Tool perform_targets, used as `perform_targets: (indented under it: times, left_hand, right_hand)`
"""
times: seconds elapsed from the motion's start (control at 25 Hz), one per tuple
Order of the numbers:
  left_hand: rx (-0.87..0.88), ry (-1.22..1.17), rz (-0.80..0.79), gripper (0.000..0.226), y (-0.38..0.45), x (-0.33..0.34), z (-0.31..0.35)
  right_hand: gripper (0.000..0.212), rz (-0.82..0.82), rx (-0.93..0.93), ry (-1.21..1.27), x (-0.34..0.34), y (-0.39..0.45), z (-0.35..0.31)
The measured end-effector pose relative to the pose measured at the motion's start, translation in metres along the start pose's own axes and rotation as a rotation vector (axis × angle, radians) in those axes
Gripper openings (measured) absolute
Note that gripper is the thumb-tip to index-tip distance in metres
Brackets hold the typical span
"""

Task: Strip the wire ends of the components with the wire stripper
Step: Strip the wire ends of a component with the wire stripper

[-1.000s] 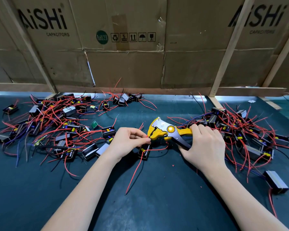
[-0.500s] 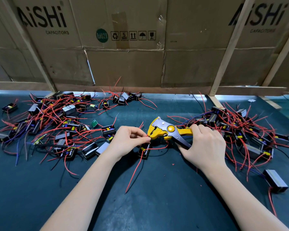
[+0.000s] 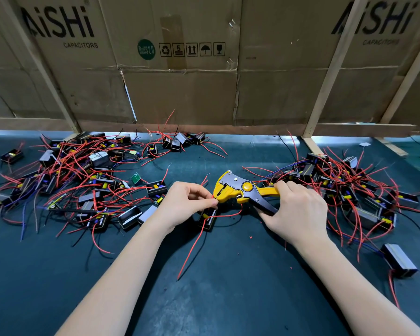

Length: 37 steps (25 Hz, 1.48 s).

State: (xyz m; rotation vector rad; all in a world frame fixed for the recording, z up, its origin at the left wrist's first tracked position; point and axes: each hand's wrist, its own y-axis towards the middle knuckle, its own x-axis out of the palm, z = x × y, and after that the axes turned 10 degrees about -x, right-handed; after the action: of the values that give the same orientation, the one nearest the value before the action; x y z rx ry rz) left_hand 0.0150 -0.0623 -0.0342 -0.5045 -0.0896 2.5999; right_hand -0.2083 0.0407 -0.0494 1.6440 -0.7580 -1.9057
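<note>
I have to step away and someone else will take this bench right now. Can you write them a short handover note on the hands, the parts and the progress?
Left hand: pinches a red wire end at the stripper's nose.
Right hand: grips the handles of the yellow wire stripper.
The component being worked lies on the dark mat under the left hand; its other red lead trails toward the camera.
Piles of components lie at the left and right; which pile is finished cannot be told.
Done: red insulation scraps on the mat suggest some ends are stripped.
Left: squeeze to strip this end, then carry on with the rest.
</note>
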Motion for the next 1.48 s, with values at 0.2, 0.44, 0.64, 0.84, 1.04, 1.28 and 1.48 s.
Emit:
perform_targets:
  times: [0.2, 0.44, 0.64, 0.84, 1.04, 1.28, 1.48]
  left_hand:
    - [0.003, 0.002, -0.01, 0.007, -0.001, 0.0, 0.0]
    - [0.011, 0.012, -0.048, 0.008, -0.001, -0.001, 0.002]
    - [0.039, 0.001, -0.103, 0.008, -0.003, 0.002, 0.004]
    - [0.053, -0.003, -0.088, 0.013, -0.004, 0.006, 0.006]
    - [0.005, 0.033, -0.021, 0.019, -0.001, 0.013, 0.003]
    - [0.069, 0.173, -0.08, 0.008, -0.004, 0.013, 0.002]
    - [0.067, 0.094, -0.229, 0.035, -0.006, -0.016, 0.005]
  right_hand:
    - [0.051, -0.051, 0.045, 0.018, -0.003, 0.001, -0.001]
    - [0.049, -0.116, 0.09, 0.015, -0.005, 0.0, 0.0]
    - [0.056, -0.02, 0.193, 0.014, -0.004, 0.001, 0.011]
    - [0.059, -0.002, 0.251, 0.036, -0.002, -0.001, 0.017]
    - [0.057, -0.014, 0.213, 0.077, -0.002, 0.0, 0.012]
    - [0.054, -0.029, 0.216, 0.073, -0.002, 0.0, 0.012]
    - [0.055, -0.048, 0.225, 0.079, -0.002, -0.001, 0.013]
